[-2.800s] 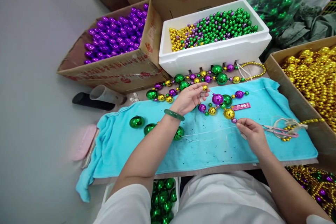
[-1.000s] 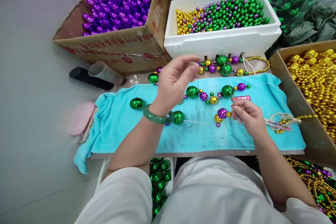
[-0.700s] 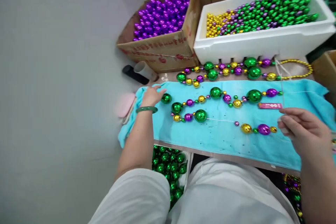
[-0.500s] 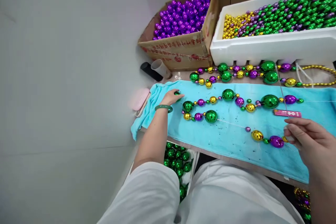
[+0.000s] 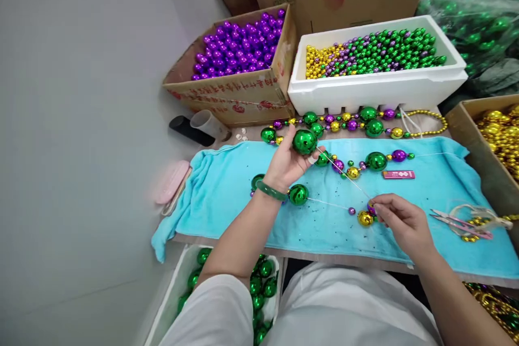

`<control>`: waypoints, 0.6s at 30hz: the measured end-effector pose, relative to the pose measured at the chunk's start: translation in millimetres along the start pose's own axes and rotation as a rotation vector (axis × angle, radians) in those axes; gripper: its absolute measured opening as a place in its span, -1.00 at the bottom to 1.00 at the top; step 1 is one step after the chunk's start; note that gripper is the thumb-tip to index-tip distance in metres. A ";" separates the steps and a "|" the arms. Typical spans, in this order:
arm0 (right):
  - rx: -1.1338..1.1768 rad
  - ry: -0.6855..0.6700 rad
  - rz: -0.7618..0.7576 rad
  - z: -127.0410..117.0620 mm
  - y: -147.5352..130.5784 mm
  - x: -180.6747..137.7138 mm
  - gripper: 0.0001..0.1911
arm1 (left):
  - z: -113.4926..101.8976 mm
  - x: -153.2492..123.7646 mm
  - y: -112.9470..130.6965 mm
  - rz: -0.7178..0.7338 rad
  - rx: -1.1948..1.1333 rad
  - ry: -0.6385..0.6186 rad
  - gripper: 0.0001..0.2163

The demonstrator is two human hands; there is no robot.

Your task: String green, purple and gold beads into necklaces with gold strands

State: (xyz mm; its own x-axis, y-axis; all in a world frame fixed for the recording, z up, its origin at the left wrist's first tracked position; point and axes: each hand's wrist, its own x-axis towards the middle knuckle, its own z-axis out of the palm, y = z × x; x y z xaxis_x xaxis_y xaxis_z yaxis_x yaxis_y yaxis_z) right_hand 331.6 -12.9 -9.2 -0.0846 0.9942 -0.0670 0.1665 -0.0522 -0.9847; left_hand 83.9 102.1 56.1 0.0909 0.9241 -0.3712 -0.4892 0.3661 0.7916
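In my left hand (image 5: pixel 286 159) is a large shiny green bead (image 5: pixel 305 142), held above the towel. A thin white thread (image 5: pixel 352 182) runs taut from near this bead down to my right hand (image 5: pixel 405 224). The fingertips of the right hand are pinched on the thread, close beside a gold bead (image 5: pixel 365 218) and a partly hidden purple bead. Below, a strand with another large green bead (image 5: pixel 299 194) lies on the blue towel (image 5: pixel 227 200), its bare thread leading to a small purple bead (image 5: pixel 351 211). Part of that strand is hidden by my left wrist.
Behind the towel stand a cardboard box (image 5: pixel 227 89) of purple beads and a white foam box (image 5: pixel 377 89) of small mixed beads. Finished-looking strands lie before them. Scissors (image 5: pixel 462 223) and a pink packet (image 5: pixel 398 174) rest at right. A foam box (image 5: pixel 162 313) of green beads sits below.
My left hand has risen from the towel's left side and come right with the green bead. My right hand has shifted onto the thread. The view has turned to the right.
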 end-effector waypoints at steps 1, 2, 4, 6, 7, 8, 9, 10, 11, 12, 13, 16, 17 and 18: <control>-0.001 0.005 -0.002 -0.5 0.8 -0.5 -0.77 | 4.1 2.1 -4.4 -0.010 -0.002 -0.010 -0.56; -0.002 0.010 -0.002 -1.3 1.6 -1.0 -0.78 | 7.0 4.0 -8.0 -0.013 0.003 -0.017 -0.55; -0.005 0.020 0.001 -3.3 3.0 -2.0 -0.78 | 10.8 6.9 -13.2 -0.002 0.027 -0.027 -0.53; -0.004 0.026 0.008 -5.0 4.0 -2.7 -0.78 | 13.9 8.2 -16.4 0.010 0.047 -0.034 -0.51; -0.002 0.031 0.011 -5.6 4.5 -3.0 -0.77 | 15.4 8.2 -17.7 0.014 0.051 -0.035 -0.51; -0.002 0.034 0.015 -6.1 5.0 -3.2 -0.77 | 17.0 8.0 -18.9 0.019 0.051 -0.033 -0.51; -0.002 0.037 0.018 -6.7 5.5 -3.3 -0.77 | 18.5 7.5 -20.1 0.026 0.048 -0.026 -0.52; -0.005 0.042 0.021 -7.2 6.1 -3.5 -0.77 | 20.0 6.8 -21.5 0.036 0.044 -0.016 -0.53; -0.011 0.045 0.023 -7.8 6.7 -3.7 -0.78 | 21.4 6.0 -23.1 0.051 0.040 -0.003 -0.54; -0.018 0.050 0.024 -8.4 7.3 -3.9 -0.78 | 22.7 5.0 -24.9 0.074 0.039 0.009 -0.55; -0.025 0.054 0.025 -8.9 8.0 -4.0 -0.78 | 24.0 3.8 -27.1 0.103 0.044 0.018 -0.56; -0.036 0.060 0.020 -9.5 10.0 -3.1 -0.77 | 29.1 -0.8 -35.9 0.210 0.081 0.014 -0.61; -0.028 0.057 0.021 -9.1 10.6 -2.3 -0.77 | 31.6 -2.8 -39.6 0.237 0.096 0.003 -0.61; -0.012 0.055 0.026 -8.4 11.2 -1.2 -0.76 | 34.5 -5.1 -43.8 0.252 0.114 -0.010 -0.61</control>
State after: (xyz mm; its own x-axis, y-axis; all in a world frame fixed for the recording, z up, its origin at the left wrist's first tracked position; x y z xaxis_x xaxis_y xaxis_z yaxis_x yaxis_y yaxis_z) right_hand 341.9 -13.9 -18.9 -0.0259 0.9962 -0.0834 0.1800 -0.0774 -0.9806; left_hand 134.8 85.2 40.0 -0.0125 0.9883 -0.1518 -0.3967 0.1344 0.9080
